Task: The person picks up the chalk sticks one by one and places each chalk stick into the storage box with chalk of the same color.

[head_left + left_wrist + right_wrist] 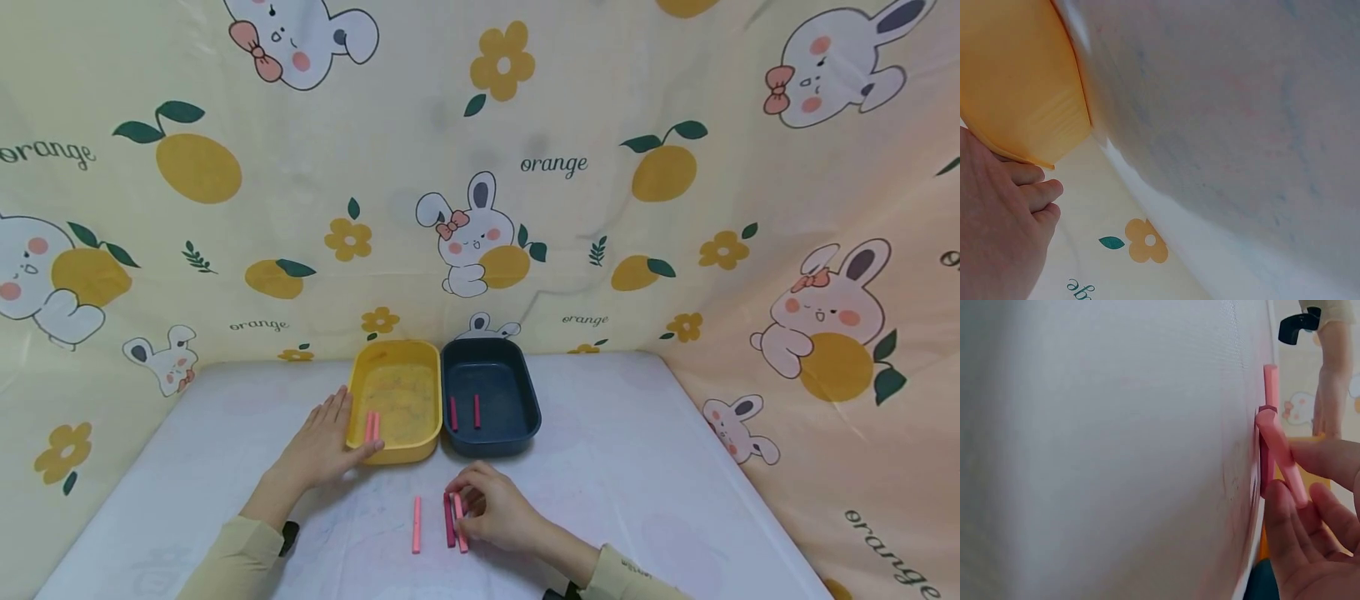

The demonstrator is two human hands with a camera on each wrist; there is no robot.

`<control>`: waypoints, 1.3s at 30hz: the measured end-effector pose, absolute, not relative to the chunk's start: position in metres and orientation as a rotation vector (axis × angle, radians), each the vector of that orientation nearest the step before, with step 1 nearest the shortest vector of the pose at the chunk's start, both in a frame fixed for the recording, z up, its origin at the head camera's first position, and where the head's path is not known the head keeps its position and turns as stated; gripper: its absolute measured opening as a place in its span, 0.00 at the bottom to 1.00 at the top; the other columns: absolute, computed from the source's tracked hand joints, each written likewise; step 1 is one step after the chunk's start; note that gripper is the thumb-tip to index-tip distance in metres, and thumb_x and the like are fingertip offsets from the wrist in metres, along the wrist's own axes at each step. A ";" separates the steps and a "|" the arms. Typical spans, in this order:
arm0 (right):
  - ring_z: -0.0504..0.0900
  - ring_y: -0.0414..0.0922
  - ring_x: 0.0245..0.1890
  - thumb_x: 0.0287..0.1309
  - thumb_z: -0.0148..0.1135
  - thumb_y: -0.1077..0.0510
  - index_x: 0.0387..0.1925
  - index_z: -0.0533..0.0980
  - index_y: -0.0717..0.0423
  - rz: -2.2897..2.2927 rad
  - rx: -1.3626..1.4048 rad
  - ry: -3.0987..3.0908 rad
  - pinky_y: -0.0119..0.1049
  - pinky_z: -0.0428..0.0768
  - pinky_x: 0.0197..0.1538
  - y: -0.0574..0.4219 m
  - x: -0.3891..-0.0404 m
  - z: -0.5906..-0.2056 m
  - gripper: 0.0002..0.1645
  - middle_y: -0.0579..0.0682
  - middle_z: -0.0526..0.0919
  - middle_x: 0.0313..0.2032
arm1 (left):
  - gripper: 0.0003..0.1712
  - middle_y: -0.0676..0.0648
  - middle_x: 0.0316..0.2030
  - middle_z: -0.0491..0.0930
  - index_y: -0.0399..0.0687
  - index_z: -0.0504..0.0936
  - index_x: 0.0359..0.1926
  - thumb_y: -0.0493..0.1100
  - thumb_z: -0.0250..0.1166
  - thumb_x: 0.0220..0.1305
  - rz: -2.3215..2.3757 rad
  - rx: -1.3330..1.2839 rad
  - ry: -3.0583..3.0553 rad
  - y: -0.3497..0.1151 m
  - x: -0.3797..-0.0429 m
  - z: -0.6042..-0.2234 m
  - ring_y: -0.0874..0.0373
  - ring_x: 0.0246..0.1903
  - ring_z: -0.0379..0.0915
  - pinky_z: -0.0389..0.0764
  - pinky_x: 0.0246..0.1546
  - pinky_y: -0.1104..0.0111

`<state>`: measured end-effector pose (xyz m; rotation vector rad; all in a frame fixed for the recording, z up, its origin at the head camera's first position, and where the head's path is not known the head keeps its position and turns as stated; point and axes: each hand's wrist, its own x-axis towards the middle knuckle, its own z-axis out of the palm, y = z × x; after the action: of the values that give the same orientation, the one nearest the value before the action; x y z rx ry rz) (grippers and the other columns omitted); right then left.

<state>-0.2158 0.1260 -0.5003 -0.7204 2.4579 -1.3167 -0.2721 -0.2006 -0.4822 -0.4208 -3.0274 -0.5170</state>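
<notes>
Pinching a slender, pale pink, straight stick (461, 523), the right hand (498, 508) is holding it narrowly between thumb and fingertips, low over the white tabletop (630, 500). Its long axis is running near to far, roughly alongside a dark crimson, faceted stick (449, 521) that is lying just to its left; in the right wrist view the pink one is slanting, one end standing farther off the surface. Whether the two are touching, I cannot tell. The navy, round-cornered, plastic-looking tray (487, 446) is sitting straight beyond the right hand, holding two crimson sticks (477, 412); the yellow tray of similar shape (401, 379) is sitting beside it, farther left, holding two pale pink sticks (372, 427). A lone pale pink stick (417, 525) is lying left of the crimson one. The left hand (326, 446) is resting against the yellow tray's left side, fingers nearly straight, thumb reaching over the near rim. Sticks are looking matte, trays smooth; faint blue and pink smudges are marking the tabletop.
</notes>
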 end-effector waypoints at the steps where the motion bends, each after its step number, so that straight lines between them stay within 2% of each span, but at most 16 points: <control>1: 0.82 0.37 0.41 0.52 0.78 0.65 0.50 0.83 0.51 -1.335 -0.718 2.457 0.27 0.84 0.43 0.126 -0.215 -0.500 0.23 0.43 0.77 0.46 | 0.66 0.27 0.80 0.43 0.22 0.46 0.78 0.75 0.56 0.68 -0.517 -0.422 -3.028 -0.201 -0.272 -0.483 0.28 0.78 0.44 0.49 0.77 0.38; 14: 0.83 0.39 0.41 0.52 0.77 0.69 0.48 0.83 0.56 -1.517 -0.694 2.408 0.25 0.84 0.43 0.124 -0.208 -0.499 0.21 0.46 0.79 0.46 | 0.67 0.26 0.80 0.44 0.22 0.48 0.78 0.77 0.55 0.68 -0.516 -0.438 -3.011 -0.201 -0.270 -0.482 0.28 0.78 0.45 0.50 0.77 0.38; 21: 0.84 0.39 0.41 0.52 0.76 0.70 0.47 0.84 0.56 -1.557 -0.692 2.424 0.26 0.85 0.44 0.126 -0.208 -0.501 0.20 0.46 0.80 0.46 | 0.64 0.26 0.79 0.44 0.21 0.48 0.78 0.73 0.58 0.69 -0.528 -0.423 -3.019 -0.200 -0.268 -0.479 0.28 0.77 0.45 0.50 0.77 0.38; 28: 0.84 0.41 0.42 0.56 0.74 0.70 0.47 0.83 0.55 -1.632 -0.668 2.410 0.27 0.85 0.46 0.126 -0.209 -0.500 0.17 0.47 0.80 0.46 | 0.64 0.27 0.80 0.43 0.22 0.47 0.78 0.73 0.58 0.69 -0.529 -0.415 -3.032 -0.199 -0.268 -0.478 0.28 0.78 0.44 0.49 0.77 0.39; 36: 0.85 0.40 0.41 0.59 0.70 0.72 0.47 0.83 0.64 -1.762 -0.695 2.414 0.30 0.86 0.46 0.122 -0.210 -0.497 0.14 0.53 0.81 0.46 | 0.65 0.27 0.80 0.44 0.22 0.48 0.78 0.74 0.57 0.68 -0.523 -0.424 -3.007 -0.200 -0.268 -0.478 0.28 0.78 0.45 0.50 0.77 0.39; 39: 0.87 0.43 0.41 0.60 0.70 0.71 0.47 0.83 0.63 -1.816 -0.664 2.412 0.30 0.86 0.46 0.121 -0.211 -0.495 0.13 0.54 0.81 0.46 | 0.65 0.27 0.80 0.44 0.22 0.48 0.78 0.75 0.56 0.68 -0.521 -0.425 -3.009 -0.201 -0.269 -0.479 0.28 0.78 0.44 0.49 0.77 0.38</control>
<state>-0.2110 0.1206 -0.4948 -0.6638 2.4119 -1.8164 -0.2686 -0.2009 -0.4787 -0.4249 -3.0093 -0.5213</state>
